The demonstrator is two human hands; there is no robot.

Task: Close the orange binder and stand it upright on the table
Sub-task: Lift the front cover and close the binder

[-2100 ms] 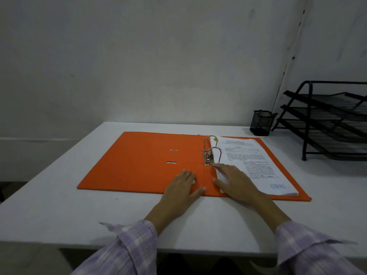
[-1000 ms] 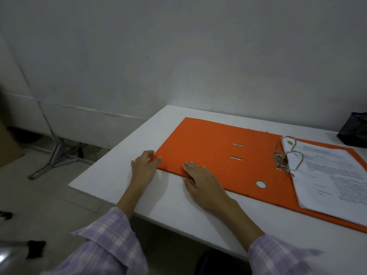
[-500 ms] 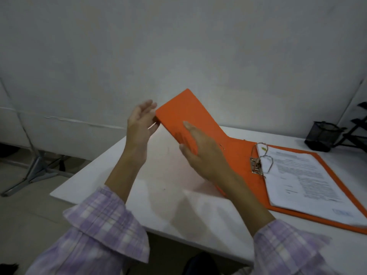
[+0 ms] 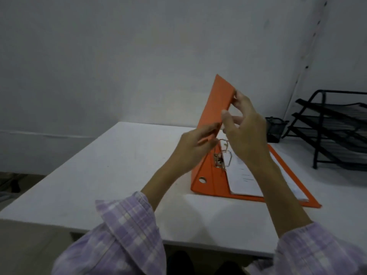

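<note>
The orange binder [image 4: 207, 175] lies on the white table [image 4: 111, 175] with its back cover flat and its front cover [image 4: 217, 102] raised nearly vertical above the spine. White printed sheets [image 4: 244, 179] sit on the metal ring mechanism [image 4: 222, 157]. My left hand [image 4: 195, 149] presses against the outer face of the raised cover near its lower edge. Higher up, my right hand [image 4: 244, 128] pinches the cover's free edge between fingertips and thumb. Part of the pages is hidden by my right forearm.
A black mesh pen cup [image 4: 275, 129] stands at the back of the table by the wall. A black tiered wire letter tray [image 4: 335, 132] occupies the right side. The table's front edge [image 4: 99, 225] runs just in front of my sleeves.
The front cover has swung up from a low tilt to nearly vertical over the rings. Both hands moved right with it, and my view shifted right so the letter tray shows.
</note>
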